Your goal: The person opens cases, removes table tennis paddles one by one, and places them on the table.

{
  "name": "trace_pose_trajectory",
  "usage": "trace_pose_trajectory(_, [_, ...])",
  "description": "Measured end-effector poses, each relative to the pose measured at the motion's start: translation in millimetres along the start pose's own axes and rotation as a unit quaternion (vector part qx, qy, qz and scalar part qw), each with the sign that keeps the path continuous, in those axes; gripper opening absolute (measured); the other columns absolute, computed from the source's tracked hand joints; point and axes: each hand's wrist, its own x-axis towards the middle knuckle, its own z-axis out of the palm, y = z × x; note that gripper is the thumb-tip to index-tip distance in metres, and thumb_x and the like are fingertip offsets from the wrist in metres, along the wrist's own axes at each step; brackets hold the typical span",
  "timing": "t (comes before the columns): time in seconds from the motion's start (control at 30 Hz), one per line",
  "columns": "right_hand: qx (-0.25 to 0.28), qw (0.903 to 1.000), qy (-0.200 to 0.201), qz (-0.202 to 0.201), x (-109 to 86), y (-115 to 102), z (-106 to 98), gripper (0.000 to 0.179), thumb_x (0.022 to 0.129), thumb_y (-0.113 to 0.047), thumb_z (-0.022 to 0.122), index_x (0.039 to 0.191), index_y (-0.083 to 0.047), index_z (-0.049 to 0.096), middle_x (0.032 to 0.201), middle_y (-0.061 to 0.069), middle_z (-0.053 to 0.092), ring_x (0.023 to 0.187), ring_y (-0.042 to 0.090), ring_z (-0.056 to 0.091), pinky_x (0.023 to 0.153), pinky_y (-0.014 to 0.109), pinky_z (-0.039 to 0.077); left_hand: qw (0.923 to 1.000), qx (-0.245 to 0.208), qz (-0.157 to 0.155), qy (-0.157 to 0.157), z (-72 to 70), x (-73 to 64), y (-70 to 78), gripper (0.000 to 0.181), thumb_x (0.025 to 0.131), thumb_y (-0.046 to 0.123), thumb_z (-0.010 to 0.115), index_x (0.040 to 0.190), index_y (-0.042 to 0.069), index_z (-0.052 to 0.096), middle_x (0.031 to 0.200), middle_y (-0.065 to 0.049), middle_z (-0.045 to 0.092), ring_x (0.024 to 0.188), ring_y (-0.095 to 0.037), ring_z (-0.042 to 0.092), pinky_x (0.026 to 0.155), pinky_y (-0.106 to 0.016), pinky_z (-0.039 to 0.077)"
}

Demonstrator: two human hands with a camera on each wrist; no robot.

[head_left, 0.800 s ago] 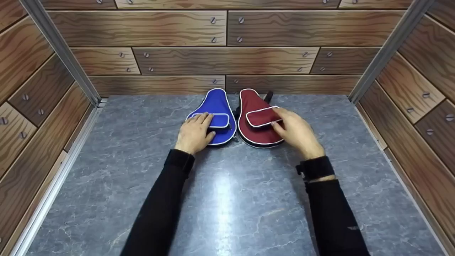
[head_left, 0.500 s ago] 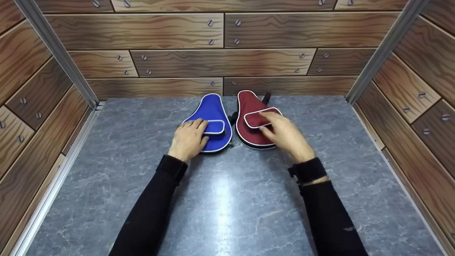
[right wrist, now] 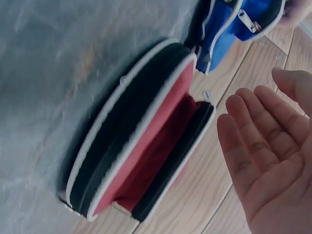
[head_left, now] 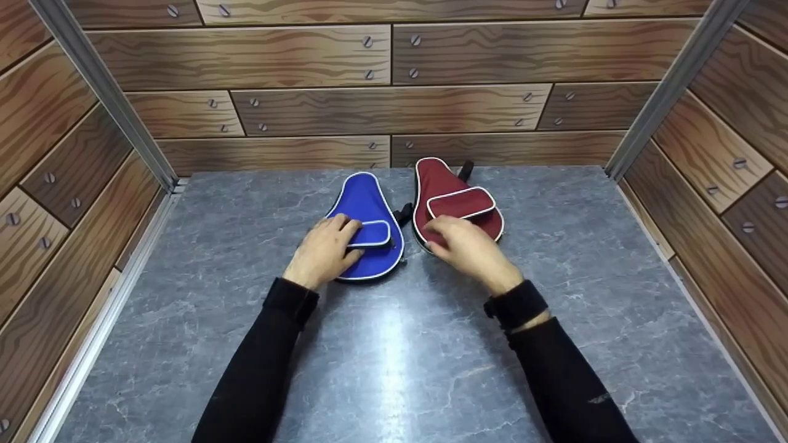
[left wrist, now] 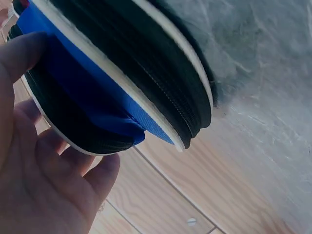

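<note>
A blue table tennis racket case (head_left: 362, 195) with white piping and a small zipped pocket lies on the grey surface. My left hand (head_left: 322, 251) grips that pocket; in the left wrist view the thumb (left wrist: 24, 51) is tucked under it and the fingers are on its far side. To the right lies a matching red racket case (head_left: 434, 178), its raised pocket (right wrist: 178, 161) standing out in the right wrist view. Over the red case's lower left part hovers my right hand (head_left: 473, 251), its fingers (right wrist: 253, 126) loosely extended and holding nothing.
Between the two cases a black strap (head_left: 403, 214) sticks out, and another black strap end (head_left: 466, 170) shows behind the red case. Wood-patterned walls (head_left: 308, 109) with metal corner posts (head_left: 668, 92) enclose the grey tabletop (head_left: 234, 258) at the back and sides.
The blue case has slid toward me and slightly left under my left hand, widening its gap from the red one. My right hand has come off the red case's pocket, moving left and nearer.
</note>
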Motion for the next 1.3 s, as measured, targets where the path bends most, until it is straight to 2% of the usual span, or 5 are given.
trace_pose_trajectory(0.13, [-0.001,0.9999,-0.012,-0.004,0.2,-3,9,0.030,0.096,-0.019,0.073,0.124,-0.008,0.073,0.118,0.009,0.077,0.112,0.025,0.072,0.101,0.045,0.058,0.9998,-0.013,-0.003,-0.017,-3.5,-1.3,-0.7,0.057,0.098,0.043,0.071,0.145,0.015,0.058,0.136,-0.013,0.061,0.124,-0.038,0.063,0.111,-0.053,0.052])
trace_pose_trajectory(0.37, [-0.025,0.9992,-0.022,-0.024,-0.8,-7,21,0.028,0.096,-0.017,0.074,0.122,-0.009,0.075,0.116,0.008,0.076,0.111,0.026,0.073,0.101,0.044,0.059,0.9978,-0.027,0.011,-0.059,-12.4,-4.1,-0.9,0.065,0.100,0.054,0.064,0.154,0.018,0.054,0.153,-0.011,0.060,0.141,-0.036,0.056,0.118,-0.055,0.048])
trace_pose_trajectory(0.67, [-0.043,0.9971,-0.054,-0.033,-2.4,-11,34,0.024,0.096,-0.019,0.076,0.119,-0.012,0.077,0.112,0.009,0.072,0.103,0.027,0.072,0.093,0.047,0.060,0.9967,-0.024,0.014,-0.077,-18.9,-4.9,1.0,0.058,0.101,0.049,0.061,0.153,0.024,0.057,0.151,-0.008,0.063,0.139,-0.036,0.058,0.115,-0.056,0.051])
trace_pose_trajectory(1.07, [-0.077,0.9936,-0.078,-0.028,-0.7,-15,42,0.004,0.090,-0.016,0.080,0.094,-0.017,0.079,0.099,0.001,0.076,0.097,0.025,0.075,0.082,0.049,0.061,0.9948,-0.022,0.021,-0.097,-24.8,-7.8,9.2,0.060,0.097,0.058,0.064,0.148,0.027,0.060,0.145,-0.010,0.063,0.129,-0.036,0.060,0.106,-0.057,0.056])
trace_pose_trajectory(1.3, [-0.088,0.9937,-0.068,-0.010,-1.2,-19,43,0.010,0.090,-0.016,0.077,0.081,-0.017,0.074,0.087,0.007,0.077,0.086,0.033,0.076,0.073,0.054,0.060,0.9917,-0.024,0.032,-0.122,-29.0,-8.4,9.6,0.063,0.093,0.054,0.069,0.149,0.029,0.058,0.146,-0.009,0.063,0.134,-0.035,0.060,0.107,-0.056,0.056])
